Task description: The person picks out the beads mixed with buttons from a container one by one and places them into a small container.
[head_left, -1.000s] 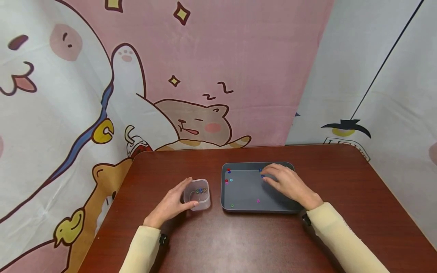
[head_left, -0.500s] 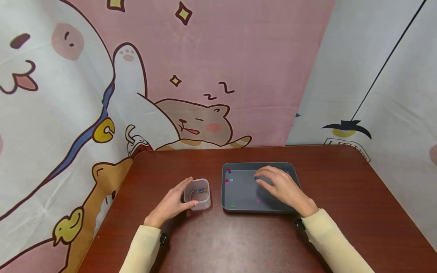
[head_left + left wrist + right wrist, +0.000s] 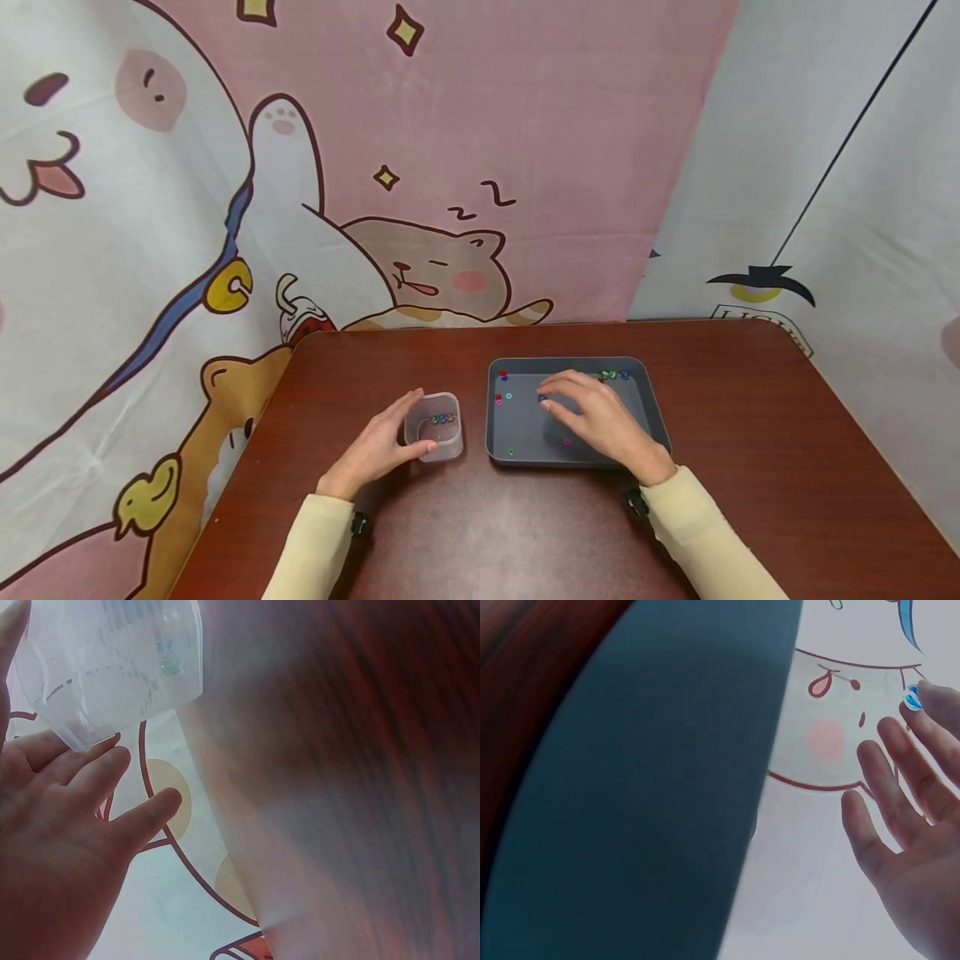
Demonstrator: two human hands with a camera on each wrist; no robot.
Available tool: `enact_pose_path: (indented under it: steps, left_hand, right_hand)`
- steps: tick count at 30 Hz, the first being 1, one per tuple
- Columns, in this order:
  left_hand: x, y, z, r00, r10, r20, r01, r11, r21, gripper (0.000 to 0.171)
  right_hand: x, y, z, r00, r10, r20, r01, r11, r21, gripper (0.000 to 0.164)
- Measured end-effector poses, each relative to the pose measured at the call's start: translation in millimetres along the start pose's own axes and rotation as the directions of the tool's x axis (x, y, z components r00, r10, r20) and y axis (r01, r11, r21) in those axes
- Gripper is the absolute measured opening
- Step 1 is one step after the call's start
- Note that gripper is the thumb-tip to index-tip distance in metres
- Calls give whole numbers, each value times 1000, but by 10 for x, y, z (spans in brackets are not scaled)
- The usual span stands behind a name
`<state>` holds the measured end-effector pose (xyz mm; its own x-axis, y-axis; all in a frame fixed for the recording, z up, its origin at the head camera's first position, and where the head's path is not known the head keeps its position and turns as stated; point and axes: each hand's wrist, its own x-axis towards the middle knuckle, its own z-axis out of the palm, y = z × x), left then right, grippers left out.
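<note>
I see the right hand (image 3: 596,418) pinching a glossy blue marble (image 3: 912,698) over the smooth grey tray (image 3: 525,429), blocking part of my view; a tiny cyan ring (image 3: 508,396) and green pieces (image 3: 609,375) lie beyond. The left hand (image 3: 373,450) grips a translucent, round-cornered box (image 3: 452,449) on grained, reddish-brown wood (image 3: 480,533).

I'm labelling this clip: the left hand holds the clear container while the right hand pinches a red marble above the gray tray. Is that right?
The marble is blue, not red, as the right wrist view shows. Otherwise correct: the right hand pinches it above the gray tray; the left hand holds the clear container.
</note>
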<state>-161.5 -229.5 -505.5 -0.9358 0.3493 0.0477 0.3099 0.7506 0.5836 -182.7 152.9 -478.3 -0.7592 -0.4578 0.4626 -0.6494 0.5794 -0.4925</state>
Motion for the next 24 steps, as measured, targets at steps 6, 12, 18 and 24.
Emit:
enact_pose_path:
  steps: [6,12,18,24]
  left_hand:
    - [-6,15,-17,1000,-11,5,11,1000,-6,94]
    - [-4,20,-20,1000,-6,3,6,1000,-1,94]
    - [3,23,-11,1000,0,-2,0,1000,5,94]
    - [-1,20,-1,1000,-4,-6,4,1000,4,94]
  right_hand:
    - [84,-123,123,999,-24,-26,26,998,51,19]
    - [201,-275,260,998,-60,-34,64,992,110,19]
    - [297,-428,429,996,-86,-36,91,986,142,20]
    - [371,-536,610,995,-103,-6,103,980,170,19]
